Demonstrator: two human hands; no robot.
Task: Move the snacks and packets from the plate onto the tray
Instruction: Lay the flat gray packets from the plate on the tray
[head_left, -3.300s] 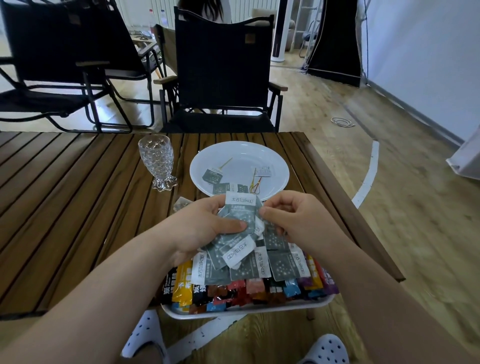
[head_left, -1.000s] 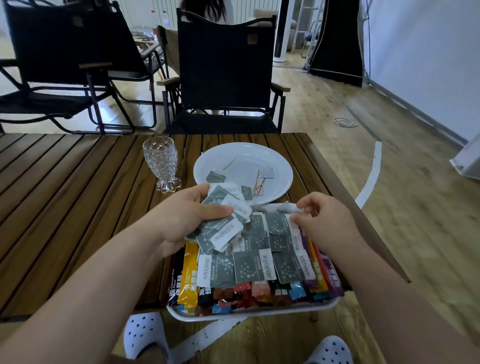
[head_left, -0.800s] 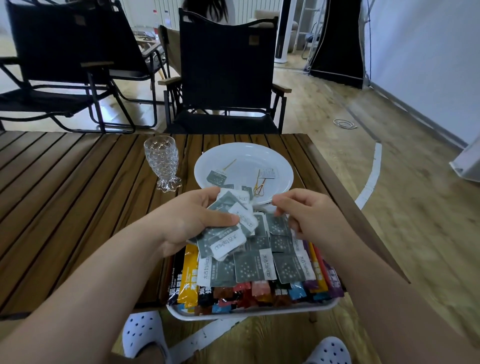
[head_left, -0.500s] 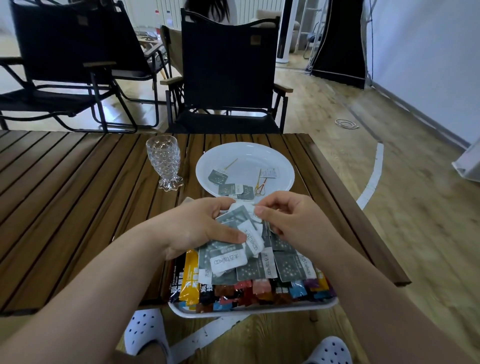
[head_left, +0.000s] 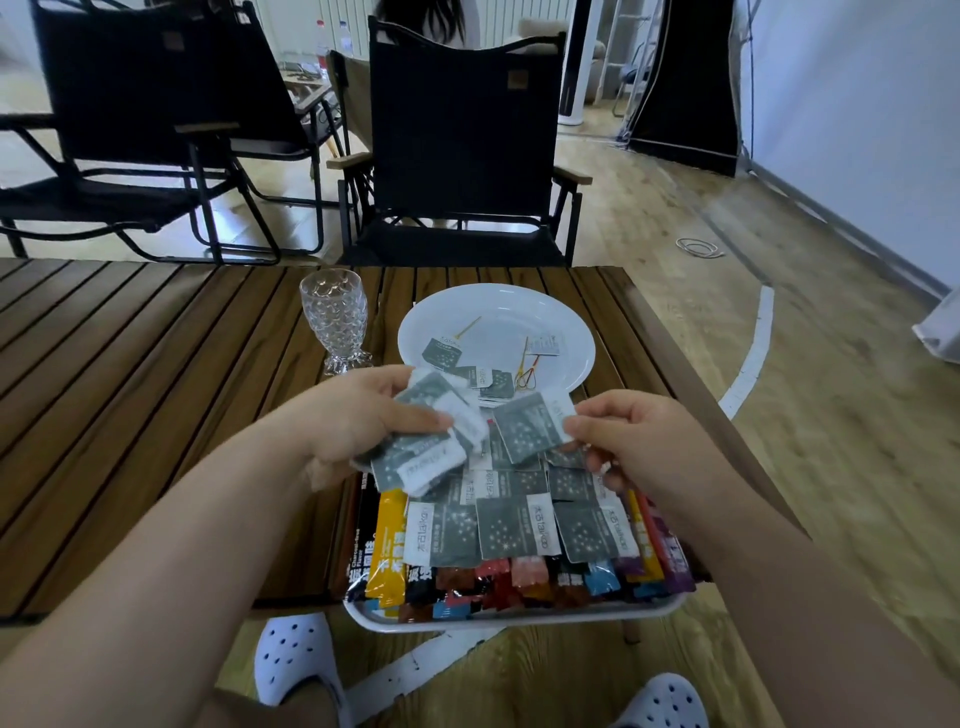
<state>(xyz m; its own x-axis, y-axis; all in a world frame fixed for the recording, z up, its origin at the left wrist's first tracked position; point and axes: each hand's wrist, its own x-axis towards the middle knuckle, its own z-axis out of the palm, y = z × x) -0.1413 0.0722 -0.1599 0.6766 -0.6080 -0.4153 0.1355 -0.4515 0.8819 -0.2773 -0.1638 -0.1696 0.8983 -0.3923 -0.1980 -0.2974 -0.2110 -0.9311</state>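
My left hand (head_left: 358, 421) grips a fanned stack of grey packets (head_left: 421, 452) above the far left of the white tray (head_left: 519, 621). My right hand (head_left: 639, 441) pinches a single grey packet (head_left: 527, 426) by its white end, held over the tray's far side. Rows of grey packets and coloured snack sticks (head_left: 519, 577) fill the tray. Beyond it, the white plate (head_left: 566, 317) holds a few grey packets (head_left: 441, 353), a small white packet (head_left: 545, 345) and thin sticks.
A patterned clear glass (head_left: 335, 319) stands left of the plate on the slatted wooden table (head_left: 130, 389). The tray overhangs the table's near edge above my white shoes. Black folding chairs (head_left: 462, 140) stand behind the table.
My right hand has drawn one packet from the stack in my left hand and moved it to the right. My left hand still holds the stack.
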